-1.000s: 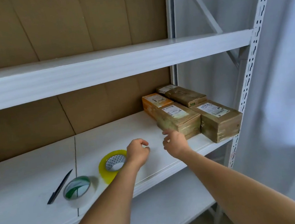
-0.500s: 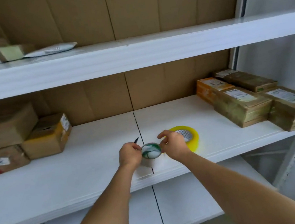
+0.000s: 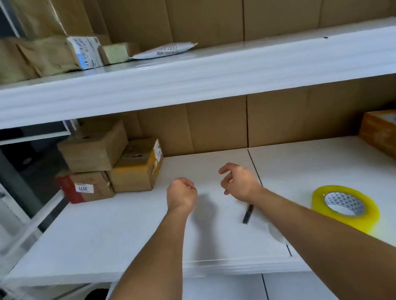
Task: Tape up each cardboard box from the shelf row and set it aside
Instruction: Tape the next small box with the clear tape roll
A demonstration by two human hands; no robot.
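Both hands have let go of the small tape roll.
I see left hand curled empty, right hand loosely open, above the shelf near the pen.

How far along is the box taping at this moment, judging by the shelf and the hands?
Done: boxes at the right edge sit in a group, though whether they are taped cannot be told. In hand: nothing; the left hand and right hand hover over the shelf, the yellow tape roll lying unused. Left: the stacked boxes at the left.
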